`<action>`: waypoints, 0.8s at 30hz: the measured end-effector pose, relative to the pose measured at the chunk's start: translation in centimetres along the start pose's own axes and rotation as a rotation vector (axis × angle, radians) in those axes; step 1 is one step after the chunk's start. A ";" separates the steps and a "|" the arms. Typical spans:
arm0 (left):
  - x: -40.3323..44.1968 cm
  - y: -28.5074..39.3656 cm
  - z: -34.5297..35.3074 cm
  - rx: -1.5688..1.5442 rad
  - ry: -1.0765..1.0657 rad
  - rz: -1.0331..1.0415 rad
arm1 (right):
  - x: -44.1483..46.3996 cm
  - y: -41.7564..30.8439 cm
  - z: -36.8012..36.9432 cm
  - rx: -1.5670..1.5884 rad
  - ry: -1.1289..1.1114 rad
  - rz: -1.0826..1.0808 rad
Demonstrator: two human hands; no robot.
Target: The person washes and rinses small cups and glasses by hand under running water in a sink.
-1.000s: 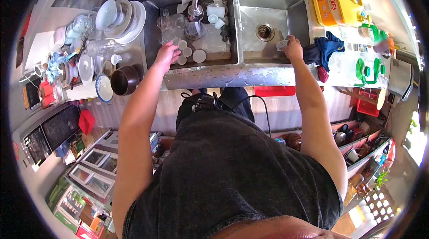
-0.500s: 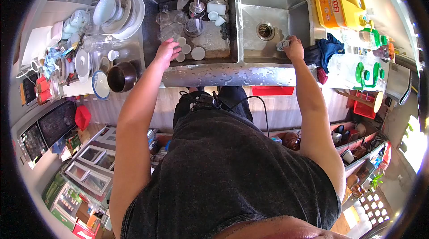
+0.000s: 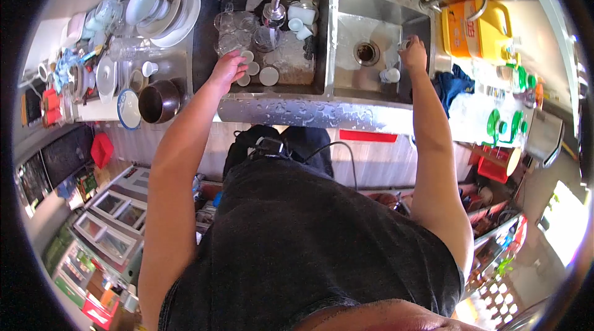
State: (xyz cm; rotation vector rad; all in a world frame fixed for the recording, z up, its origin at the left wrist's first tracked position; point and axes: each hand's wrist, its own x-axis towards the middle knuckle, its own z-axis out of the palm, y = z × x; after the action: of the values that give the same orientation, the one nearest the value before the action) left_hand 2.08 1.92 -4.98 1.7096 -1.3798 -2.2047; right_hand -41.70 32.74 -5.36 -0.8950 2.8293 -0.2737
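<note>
Cup (image 3: 390,75) in right basin (image 3: 356,65), near right hand (image 3: 414,55); fingers curled, cannot tell if gripping. Left hand (image 3: 228,71) loosely open, beside small white cups (image 3: 253,68).

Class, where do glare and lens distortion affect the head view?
Head view: fisheye distortion bends the room's edges within a dark round border; glare whitens the window and counter around the green-handled bottles; clear glasses in the sink blur together.

The sink (image 3: 278,107) comprises two basins (image 3: 349,28) and four round white items (image 3: 268,76). Adjacent equipment: one yellow jug (image 3: 492,31), one dark pot (image 3: 159,101).
</note>
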 end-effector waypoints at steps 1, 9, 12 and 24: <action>-0.3 0.4 0.2 0.026 0.003 0.005 | 1.6 0.9 2.3 -0.020 -0.006 0.019; -2.2 0.5 -3.1 0.033 0.126 0.073 | 8.2 5.4 14.4 -0.155 -0.044 -0.023; -1.6 0.0 -4.7 -0.015 0.176 0.097 | 7.6 4.2 12.1 -0.073 -0.151 0.088; 4.6 -3.2 -1.8 1.251 0.198 0.281 | -5.4 -14.2 -4.2 0.070 0.400 -0.376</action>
State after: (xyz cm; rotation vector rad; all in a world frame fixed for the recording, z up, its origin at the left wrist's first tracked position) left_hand 3.13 0.42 -10.61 1.6088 -2.9668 -0.9000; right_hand -30.37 25.02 2.40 -1.5042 2.9462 -0.6616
